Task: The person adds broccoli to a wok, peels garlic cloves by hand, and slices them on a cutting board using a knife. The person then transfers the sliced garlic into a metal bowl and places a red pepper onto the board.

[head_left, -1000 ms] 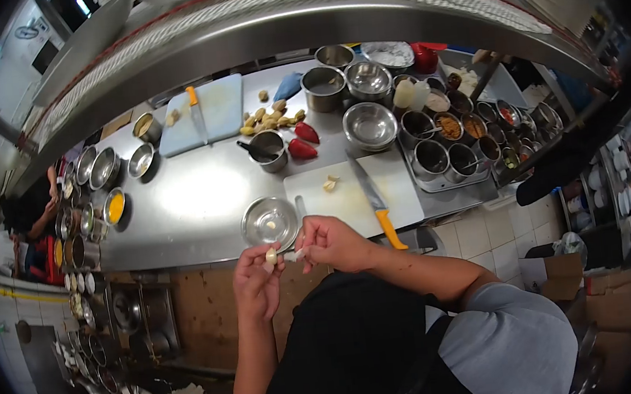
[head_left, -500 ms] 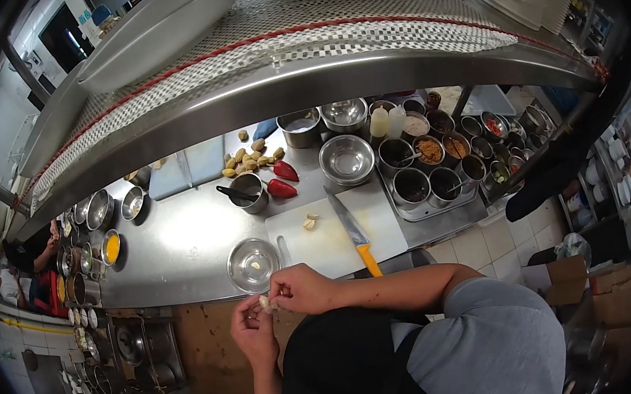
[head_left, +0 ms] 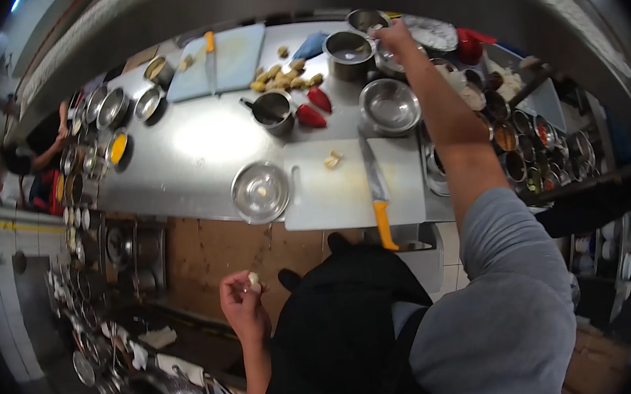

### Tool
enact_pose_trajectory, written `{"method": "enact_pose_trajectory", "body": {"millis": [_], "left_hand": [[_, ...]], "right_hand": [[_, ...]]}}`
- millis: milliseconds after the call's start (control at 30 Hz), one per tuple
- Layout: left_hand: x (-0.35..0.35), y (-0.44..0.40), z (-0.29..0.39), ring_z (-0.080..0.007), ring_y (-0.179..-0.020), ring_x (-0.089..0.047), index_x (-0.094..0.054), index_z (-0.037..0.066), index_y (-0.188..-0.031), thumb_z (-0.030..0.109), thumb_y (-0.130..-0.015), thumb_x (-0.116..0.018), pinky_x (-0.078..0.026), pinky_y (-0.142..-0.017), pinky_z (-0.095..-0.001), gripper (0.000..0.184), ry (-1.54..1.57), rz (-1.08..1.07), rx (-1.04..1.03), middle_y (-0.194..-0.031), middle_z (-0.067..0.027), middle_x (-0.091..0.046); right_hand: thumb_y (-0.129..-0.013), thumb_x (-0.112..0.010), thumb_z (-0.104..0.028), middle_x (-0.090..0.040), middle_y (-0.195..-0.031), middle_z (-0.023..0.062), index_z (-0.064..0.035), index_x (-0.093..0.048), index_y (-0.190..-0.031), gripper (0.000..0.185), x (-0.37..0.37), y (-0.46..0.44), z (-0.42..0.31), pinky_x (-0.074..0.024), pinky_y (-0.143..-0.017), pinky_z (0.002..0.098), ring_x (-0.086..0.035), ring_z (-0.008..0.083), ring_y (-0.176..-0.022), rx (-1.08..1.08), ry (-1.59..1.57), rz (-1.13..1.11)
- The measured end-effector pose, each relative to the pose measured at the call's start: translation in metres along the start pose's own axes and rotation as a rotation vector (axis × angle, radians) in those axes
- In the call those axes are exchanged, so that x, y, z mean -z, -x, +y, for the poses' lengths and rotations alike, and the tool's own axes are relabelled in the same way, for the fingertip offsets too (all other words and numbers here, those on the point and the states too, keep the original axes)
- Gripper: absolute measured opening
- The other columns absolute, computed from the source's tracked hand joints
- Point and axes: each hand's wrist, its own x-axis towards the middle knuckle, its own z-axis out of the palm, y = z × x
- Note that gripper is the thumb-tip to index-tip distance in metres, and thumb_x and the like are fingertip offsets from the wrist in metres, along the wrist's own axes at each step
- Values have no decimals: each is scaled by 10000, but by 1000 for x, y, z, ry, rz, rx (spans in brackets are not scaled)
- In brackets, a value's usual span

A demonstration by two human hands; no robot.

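My left hand pinches a pale garlic clove below the counter's front edge. Far off at the back of the counter, my right hand reaches over the metal bowls beside a steel pot; its fingers are together, and what they hold, if anything, is too small to name. A metal bowl with one clove inside stands near the front edge. On the white cutting board lie garlic pieces and a knife with a yellow handle.
Ginger pieces, red peppers and a small pot sit mid-counter. A blue board bears another knife. Sauce containers stand at right, under a metal shelf. Another person's arm shows at far left.
My right hand has left my left hand and stretched forward to the back bowls. My left hand keeps the clove, now farther from the counter. The camera view has shifted.
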Motion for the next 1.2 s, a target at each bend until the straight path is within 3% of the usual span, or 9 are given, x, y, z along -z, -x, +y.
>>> {"method": "enact_pose_trajectory", "body": {"millis": [100,233,400,533,600,733,933,1133,1200], "left_hand": [[14,1,-4,-126,-835,-591,-590,47,-1115,-45,-878,-605,-539,-758,-302,255,19,14,-20,-952,-29,-590],[16,-10,-11,-112,-834,-582,-599,52,-1124,-28,-891,-622,-500,-745,-277,247,124,54,156,-963,-29,-598],[-3,-99,-38,-117,-809,-614,-648,10,-1136,31,-903,-648,-505,-735,-268,234,-495,-6,2,-951,-43,-664],[-7,-177,-84,-148,-809,-650,-676,0,-1110,22,-859,-659,-524,-761,-287,252,-694,-79,-111,-923,-79,-703],[-15,-193,-93,-138,-827,-630,-661,0,-1154,23,-849,-656,-514,-734,-284,306,-899,-130,-114,-945,-69,-687],[-20,-217,-112,-164,-847,-646,-670,6,-1158,16,-847,-648,-514,-744,-292,312,-916,-170,-45,-1020,-97,-703],[-22,-196,-105,-154,-892,-659,-650,-25,-1181,26,-866,-648,-511,-761,-279,319,-765,-139,-233,-1060,-118,-706],[-6,-122,-66,-151,-923,-673,-657,-24,-1171,20,-884,-653,-541,-819,-290,291,-544,-410,72,-1033,-100,-712],[1,-113,-61,-129,-842,-666,-640,-20,-1185,43,-932,-654,-543,-744,-266,261,-503,-539,137,-1021,-89,-700]], "right_hand": [[-793,-758,-120,-726,-1052,135,-20,-665,-1197,426,-28,12,49,-556,-794,361,-697,229,-915,-74,161,-191],[-818,-724,-122,-704,-997,152,-104,-719,-1101,283,-49,145,100,-555,-822,382,-692,275,-912,182,463,-616],[-818,-714,-81,-610,-1139,121,-161,-729,-1152,344,-49,234,117,-461,-988,427,-570,344,-1126,355,749,-584],[-820,-691,-63,-569,-1137,100,-180,-736,-1133,337,-48,250,106,-395,-1000,452,-499,301,-1158,510,933,-732],[-817,-677,-54,-570,-1136,102,-163,-734,-1107,316,-49,254,111,-398,-997,451,-502,305,-1155,516,934,-701],[-799,-654,-39,-573,-1141,108,-120,-703,-1009,231,-56,259,117,-404,-984,448,-510,318,-1148,534,941,-632],[-798,-682,-67,-607,-1083,91,-112,-643,-951,164,-50,267,114,-402,-962,452,-536,316,-1113,474,943,-653],[-805,-702,-93,-633,-1045,87,-105,-614,-959,179,-47,296,119,-390,-957,474,-566,319,-1076,302,830,-525],[-805,-705,-97,-636,-1043,89,-99,-607,-972,194,-52,301,125,-384,-967,482,-569,324,-1078,257,793,-442]]}}
